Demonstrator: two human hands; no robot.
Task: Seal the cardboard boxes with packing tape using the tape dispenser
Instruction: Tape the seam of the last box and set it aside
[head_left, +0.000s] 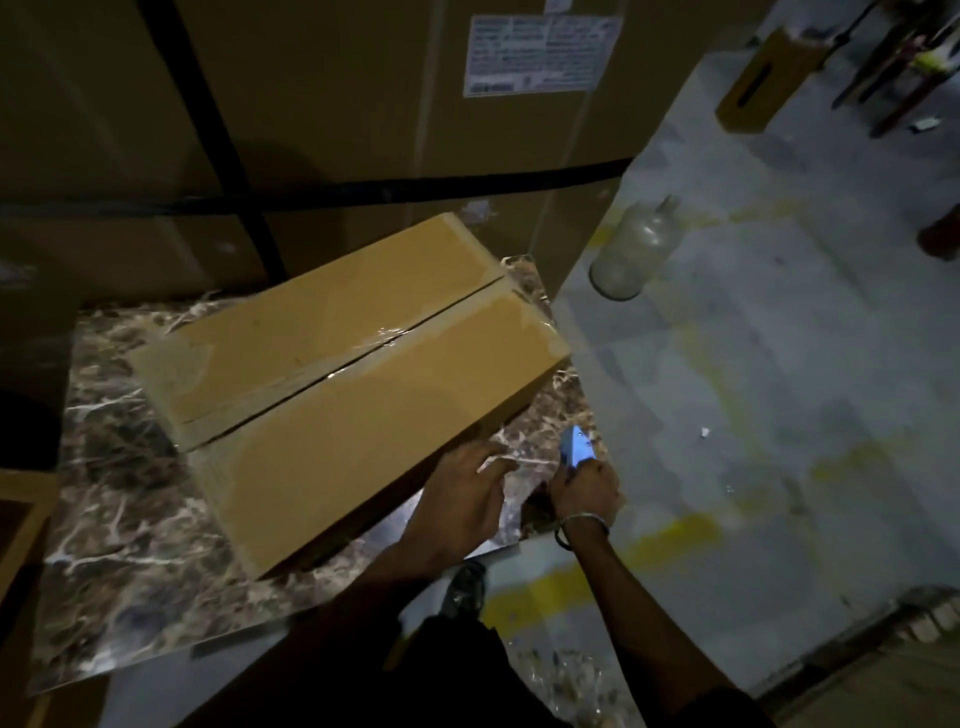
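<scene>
A closed cardboard box lies at an angle on a dark marble-patterned table. Clear tape shines along part of its centre seam, and the seam shows as a dark gap toward the near-left end. My left hand hovers with relaxed fingers at the box's near right corner. Just to its right, my right hand grips a blue tape dispenser, whose tip points up and away over the table's right edge. The dispenser's lower part is hidden in my fist.
Large strapped cartons stand right behind the table. A dusty glass jug sits on the concrete floor to the right. A small yellow-brown box and chair legs are at the far right. Another carton edge is at the left.
</scene>
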